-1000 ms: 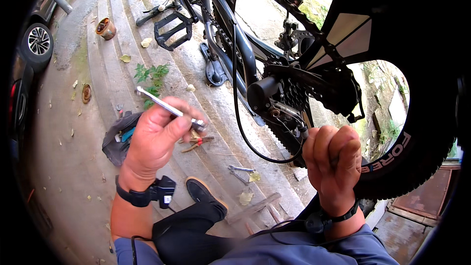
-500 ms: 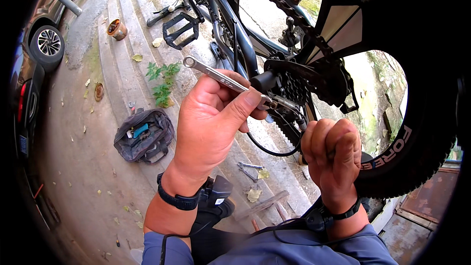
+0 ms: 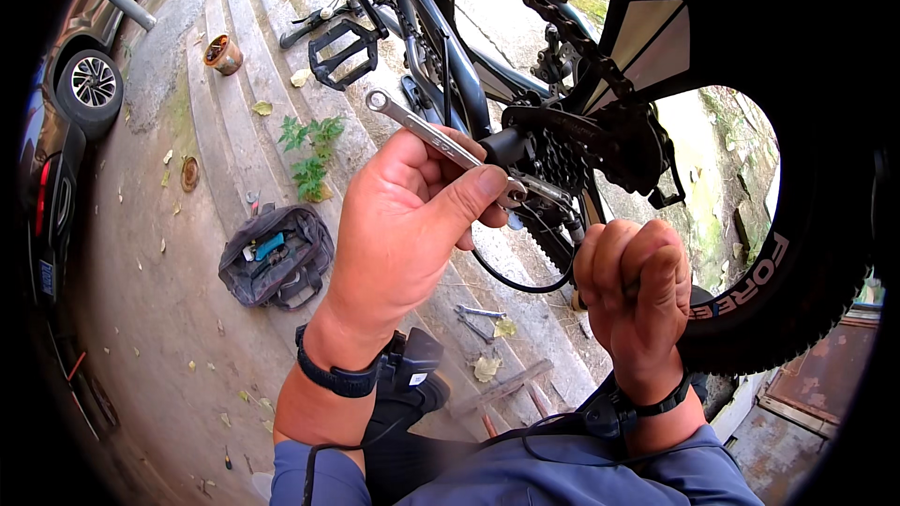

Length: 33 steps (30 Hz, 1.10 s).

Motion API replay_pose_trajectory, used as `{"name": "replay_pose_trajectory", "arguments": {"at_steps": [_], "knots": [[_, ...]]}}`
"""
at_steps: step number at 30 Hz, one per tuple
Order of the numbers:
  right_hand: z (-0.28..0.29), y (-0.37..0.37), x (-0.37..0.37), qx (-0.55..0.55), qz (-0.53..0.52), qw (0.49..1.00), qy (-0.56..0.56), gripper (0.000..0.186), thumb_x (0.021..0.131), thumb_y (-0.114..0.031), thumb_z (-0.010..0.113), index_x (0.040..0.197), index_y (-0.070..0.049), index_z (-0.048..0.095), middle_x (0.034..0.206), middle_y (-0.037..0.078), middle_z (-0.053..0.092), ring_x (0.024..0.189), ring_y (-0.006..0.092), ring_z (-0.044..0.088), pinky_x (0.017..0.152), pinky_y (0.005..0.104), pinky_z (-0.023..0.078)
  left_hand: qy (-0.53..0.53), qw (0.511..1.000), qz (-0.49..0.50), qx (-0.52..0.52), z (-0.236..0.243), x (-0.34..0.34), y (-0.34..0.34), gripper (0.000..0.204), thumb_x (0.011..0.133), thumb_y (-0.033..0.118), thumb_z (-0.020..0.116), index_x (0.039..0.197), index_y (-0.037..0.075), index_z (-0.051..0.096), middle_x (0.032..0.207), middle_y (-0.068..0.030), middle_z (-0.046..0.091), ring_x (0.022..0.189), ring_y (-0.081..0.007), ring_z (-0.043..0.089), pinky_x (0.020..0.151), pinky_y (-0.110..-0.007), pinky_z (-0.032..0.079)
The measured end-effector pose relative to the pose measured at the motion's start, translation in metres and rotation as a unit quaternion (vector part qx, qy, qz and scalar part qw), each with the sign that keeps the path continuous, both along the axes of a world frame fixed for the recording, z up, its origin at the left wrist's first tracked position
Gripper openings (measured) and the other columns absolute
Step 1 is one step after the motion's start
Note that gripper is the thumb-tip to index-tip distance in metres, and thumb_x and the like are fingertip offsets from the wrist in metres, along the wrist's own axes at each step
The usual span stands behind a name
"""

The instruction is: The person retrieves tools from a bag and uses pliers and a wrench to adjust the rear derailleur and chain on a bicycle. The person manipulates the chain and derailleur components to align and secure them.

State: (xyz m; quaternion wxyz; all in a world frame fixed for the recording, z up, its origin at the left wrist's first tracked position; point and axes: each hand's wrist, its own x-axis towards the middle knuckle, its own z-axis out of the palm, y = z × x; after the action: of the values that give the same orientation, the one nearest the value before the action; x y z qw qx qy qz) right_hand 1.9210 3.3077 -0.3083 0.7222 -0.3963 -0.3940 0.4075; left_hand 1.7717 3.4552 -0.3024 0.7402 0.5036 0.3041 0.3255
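Note:
My left hand (image 3: 398, 220) pinches a silver combination wrench (image 3: 427, 134) between thumb and fingers. Its ring end points up and left, while its other end sits at a small bolt on the bicycle's rear derailleur (image 3: 548, 193). Just right of there, my right hand (image 3: 633, 286) is closed with its fingers curled; whatever it grips is hidden. A black cable housing (image 3: 511, 289) loops below the derailleur toward that hand. Behind lie the sprockets (image 3: 565, 164), the chain (image 3: 562, 14) and the large rear tyre (image 3: 750, 323).
A black pedal (image 3: 343, 53) juts out at the upper left of the bicycle. On the concrete ground are an open tool bag (image 3: 277, 258), more wrenches (image 3: 480, 319), a green plant (image 3: 312, 159) and a small pot (image 3: 223, 54). Parked cars (image 3: 89, 89) stand far left.
The wrench's ring end has swung slightly right and down, and my left hand has shifted a little with it. My right hand stays almost in place, still closed.

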Motion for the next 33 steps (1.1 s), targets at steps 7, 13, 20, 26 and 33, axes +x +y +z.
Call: {"name": "replay_pose_trajectory", "arguments": {"at_steps": [7, 13, 20, 26, 33], "knots": [[-0.0017, 0.0006, 0.0002, 0.007, -0.005, 1.000, -0.002, 0.038, 0.109, -0.034, 0.047, 0.083, -0.007, 0.045, 0.073, 0.008, 0.050, 0.064, 0.0156, 0.042, 0.061, 0.0311, 0.035, 0.006, 1.000, -0.018, -0.001, 0.0015, 0.0003, 0.0041, 0.022, 0.094, 0.012, 0.074, 0.108, 0.003, 0.061, 0.086, -0.0070, 0.070, 0.070, -0.0135, 0.070, 0.052, -0.019, 0.047], [-0.0009, 0.0007, 0.0004, 0.009, -0.001, 1.000, -0.003, 0.038, 0.109, -0.034, 0.046, 0.083, -0.007, 0.045, 0.073, 0.008, 0.050, 0.064, 0.0156, 0.042, 0.061, 0.0308, 0.034, 0.004, 1.000, -0.024, -0.002, 0.0023, -0.0011, 0.0060, 0.022, 0.093, 0.012, 0.075, 0.107, 0.003, 0.061, 0.086, -0.0071, 0.070, 0.069, -0.0140, 0.070, 0.051, -0.019, 0.047], [-0.0013, 0.0006, 0.0007, 0.007, -0.002, 1.000, -0.003, 0.038, 0.109, -0.035, 0.047, 0.083, -0.007, 0.045, 0.073, 0.008, 0.050, 0.064, 0.0153, 0.041, 0.061, 0.0305, 0.034, -0.006, 1.000, -0.023, -0.007, 0.0016, -0.0002, 0.0066, 0.022, 0.093, 0.012, 0.076, 0.107, 0.003, 0.061, 0.085, -0.0067, 0.070, 0.068, -0.0143, 0.070, 0.051, -0.019, 0.047], [-0.0008, 0.0007, -0.0001, 0.005, -0.006, 1.000, -0.003, 0.038, 0.109, -0.036, 0.047, 0.084, -0.006, 0.046, 0.072, 0.008, 0.050, 0.064, 0.0154, 0.041, 0.061, 0.0306, 0.034, 0.004, 1.000, -0.021, -0.010, 0.0040, -0.0001, 0.0073, 0.023, 0.092, 0.012, 0.076, 0.107, 0.003, 0.061, 0.085, -0.0064, 0.069, 0.068, -0.0141, 0.070, 0.051, -0.019, 0.047], [-0.0029, -0.0002, 0.0005, 0.007, -0.005, 1.000, -0.001, 0.037, 0.108, -0.036, 0.048, 0.086, -0.006, 0.047, 0.073, 0.007, 0.049, 0.064, 0.0159, 0.042, 0.061, 0.0308, 0.035, 0.013, 1.000, -0.022, 0.001, 0.0046, 0.0007, 0.0065, 0.022, 0.092, 0.011, 0.075, 0.107, 0.002, 0.061, 0.084, -0.0061, 0.069, 0.066, -0.0127, 0.068, 0.051, -0.019, 0.046]]}}
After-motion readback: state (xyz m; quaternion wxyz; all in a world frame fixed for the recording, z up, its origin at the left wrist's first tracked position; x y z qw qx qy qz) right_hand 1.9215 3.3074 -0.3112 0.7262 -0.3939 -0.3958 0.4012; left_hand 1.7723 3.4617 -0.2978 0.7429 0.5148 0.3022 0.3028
